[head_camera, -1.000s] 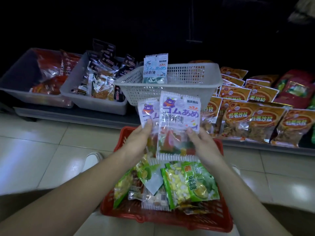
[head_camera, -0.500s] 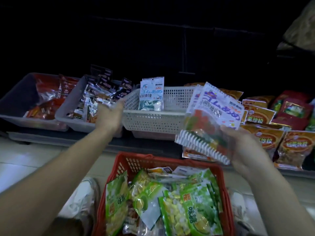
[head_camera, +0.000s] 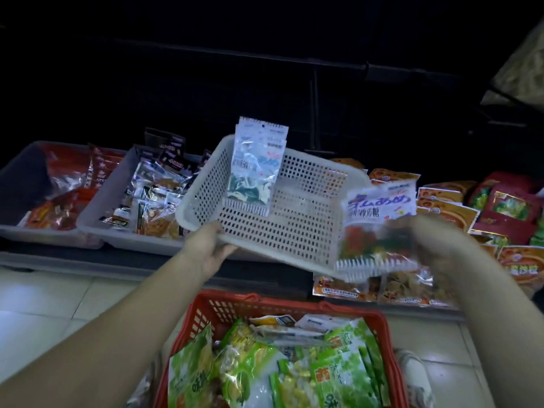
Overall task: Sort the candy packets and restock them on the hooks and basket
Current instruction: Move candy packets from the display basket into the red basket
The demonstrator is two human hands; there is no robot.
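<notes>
At white perforated plastic basket's (head_camera: 303, 219) near-left rim, left hand (head_camera: 210, 251) grips, holding it tilted; right hand (head_camera: 441, 240), blurred, pinches white gummy candy packets (head_camera: 379, 228) at its right rim. Tilt could spill lone packet (head_camera: 256, 169) inside.

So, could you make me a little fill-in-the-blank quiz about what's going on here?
The left hand grips the white basket; green packets lie in the ____ one.
The candy packets are held in the ____ hand.
Inside the white basket stands ____ packet.
Missing words: red, right, one.
</notes>
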